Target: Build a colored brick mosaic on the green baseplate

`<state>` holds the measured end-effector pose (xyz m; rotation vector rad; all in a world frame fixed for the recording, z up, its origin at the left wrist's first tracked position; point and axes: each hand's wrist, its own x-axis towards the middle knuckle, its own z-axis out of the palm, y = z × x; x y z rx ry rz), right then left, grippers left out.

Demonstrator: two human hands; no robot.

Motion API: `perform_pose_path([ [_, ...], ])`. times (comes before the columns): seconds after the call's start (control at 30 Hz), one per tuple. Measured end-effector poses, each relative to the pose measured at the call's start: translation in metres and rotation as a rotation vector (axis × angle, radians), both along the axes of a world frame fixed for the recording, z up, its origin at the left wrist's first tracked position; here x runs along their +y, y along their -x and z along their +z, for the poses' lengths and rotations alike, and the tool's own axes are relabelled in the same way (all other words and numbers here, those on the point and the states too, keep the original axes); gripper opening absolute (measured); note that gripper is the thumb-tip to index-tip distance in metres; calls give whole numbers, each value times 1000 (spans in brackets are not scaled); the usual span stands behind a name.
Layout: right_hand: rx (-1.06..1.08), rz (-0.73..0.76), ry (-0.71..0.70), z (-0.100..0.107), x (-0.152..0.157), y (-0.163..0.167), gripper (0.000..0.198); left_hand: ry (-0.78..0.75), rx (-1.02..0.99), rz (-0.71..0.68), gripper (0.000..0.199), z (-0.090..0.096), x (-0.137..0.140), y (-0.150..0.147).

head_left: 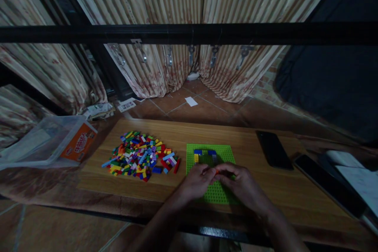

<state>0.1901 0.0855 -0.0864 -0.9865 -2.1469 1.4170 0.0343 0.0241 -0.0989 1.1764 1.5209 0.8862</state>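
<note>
A green studded baseplate [227, 151] lies on the wooden board, partly covered by my hands. Near its far edge stand toy building bricks in a partial frame: blue bricks [212, 152] along the back, a yellow brick [196, 158] on the left side and a greyish one on the right. Over the plate's middle, my left hand [198, 181] and my right hand [239, 183] meet at the fingertips. Between them shows a small orange-red brick [217, 171], pinched by the right fingers; the left fingers are closed against it too. Its lower part is hidden.
Left of the plate, a heap of loose coloured bricks [138, 155] spreads over the wooden board [97, 183]. A clear plastic box [50, 161] with an orange label stands farther left. Two dark phone-like slabs [274, 149] lie at the right. A black rail [189, 34] crosses beyond the board.
</note>
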Motion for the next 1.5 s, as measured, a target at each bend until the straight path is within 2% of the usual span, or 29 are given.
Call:
perform_pose_path([
  [0.1,-49,-1,-9,-4,0,1,18,2,33,-4,35,2,-2,9],
  [0.17,-99,-3,-33,-7,-1,5,20,-31,93,9,33,8,-2,26],
  [0.23,-132,13,-53,-10,-4,13,21,-90,177,59,29,15,-4,53],
  [0.33,-142,80,-82,-13,-15,29,20,-157,338,243,23,27,-14,105],
  [0.47,-143,186,-204,-20,-36,58,16,-43,599,461,21,37,-39,167],
  [0.57,-157,207,-309,-26,-50,80,15,41,655,379,18,40,-58,185],
  [0.67,-166,223,-415,-34,-57,98,13,110,639,201,22,42,-66,176],
  [0.77,-185,214,-539,-44,-58,110,12,163,713,111,25,40,-64,156],
  [0.93,-234,124,-638,-53,-56,117,16,180,883,78,25,26,-58,132],
  [1.1,-201,46,-637,-48,-55,116,18,197,889,92,19,24,-54,134],
  [1.2,-183,6,-631,-42,-55,113,20,153,790,93,11,33,-52,141],
  [1.3,-178,-42,-601,-36,-52,106,19,32,615,173,13,44,-48,141],
  [1.4,-95,-113,-513,-27,-47,95,19,-63,359,210,21,48,-38,126],
  [1.5,42,-157,-393,-16,-41,81,20,-109,77,176,26,39,-27,100],
])
